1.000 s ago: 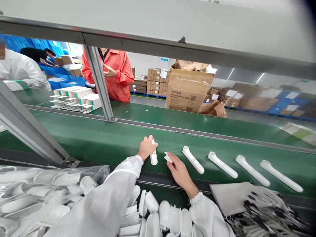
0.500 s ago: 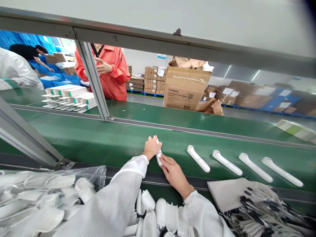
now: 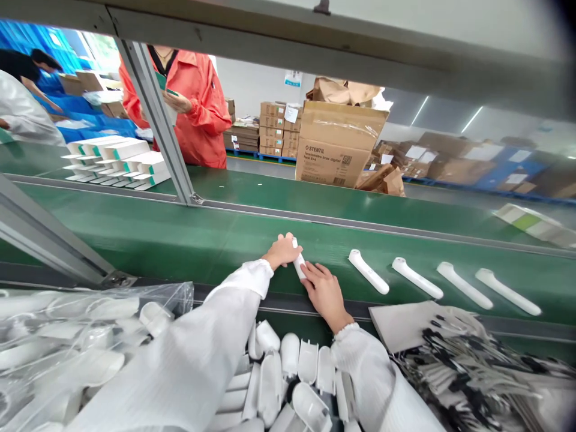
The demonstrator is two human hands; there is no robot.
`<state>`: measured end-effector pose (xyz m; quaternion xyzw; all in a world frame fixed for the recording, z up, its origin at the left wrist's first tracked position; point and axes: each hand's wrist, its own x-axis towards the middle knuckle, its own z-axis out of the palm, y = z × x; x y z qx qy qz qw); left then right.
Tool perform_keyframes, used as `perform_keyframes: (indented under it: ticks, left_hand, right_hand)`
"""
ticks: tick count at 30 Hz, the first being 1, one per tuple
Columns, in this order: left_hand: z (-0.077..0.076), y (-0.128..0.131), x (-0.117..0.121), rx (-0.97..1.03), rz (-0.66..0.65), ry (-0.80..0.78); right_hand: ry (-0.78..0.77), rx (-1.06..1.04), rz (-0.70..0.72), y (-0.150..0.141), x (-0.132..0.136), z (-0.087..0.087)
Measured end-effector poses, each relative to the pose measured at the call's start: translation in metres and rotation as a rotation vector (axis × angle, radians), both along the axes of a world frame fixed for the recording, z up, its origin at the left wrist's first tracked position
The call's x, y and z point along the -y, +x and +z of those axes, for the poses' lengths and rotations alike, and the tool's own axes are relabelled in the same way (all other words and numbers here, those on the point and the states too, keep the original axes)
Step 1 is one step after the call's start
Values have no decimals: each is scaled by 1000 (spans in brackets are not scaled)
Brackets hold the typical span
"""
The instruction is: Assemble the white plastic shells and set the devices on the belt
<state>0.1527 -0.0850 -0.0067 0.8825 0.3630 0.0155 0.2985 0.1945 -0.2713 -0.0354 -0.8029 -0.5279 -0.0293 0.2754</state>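
Note:
My left hand (image 3: 281, 252) is closed around the head end of a white thermometer body (image 3: 299, 264) lying on the green conveyor belt (image 3: 216, 240). Fingers of my right hand (image 3: 324, 292) press on its lower end, covering that part of it. To the right, several more white thermometer bodies (image 3: 368, 271) lie in a row on the belt, all angled the same way. Both arms wear white sleeves.
White plastic shells (image 3: 288, 384) fill a bin below my arms; a clear bag of shells (image 3: 85, 342) lies left. Black-tipped parts (image 3: 468, 372) and a grey card (image 3: 400, 324) sit right. Across the belt stand white boxes (image 3: 121, 162), a person in red (image 3: 193, 108) and a cardboard carton (image 3: 337, 150).
My right hand brought a small white piece up to the thermometer body and now presses on it. Both hands and the body shifted slightly right along the belt.

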Motion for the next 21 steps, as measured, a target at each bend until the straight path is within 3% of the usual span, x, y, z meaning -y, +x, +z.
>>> perform_keyframes:
  ticks: [4,8,13,17,21]
  left_hand:
    - [6,-36,-22,139,69,166]
    - [-1,-69,-44,144,166,262]
    - [-9,-76,-38,99,53,332]
    - [-1,-78,-21,-16,14,374]
    - [2,-83,-11,-59,-91,408]
  right_hand:
    - [173,-289,192,-13,14,18]
    - [-24,-556,464,-37,25,37]
    - [-230,-436,528,-69,23,51]
    - [-303,-293,430,-85,25,38]
    - [-283,-270,383,-81,28,2]
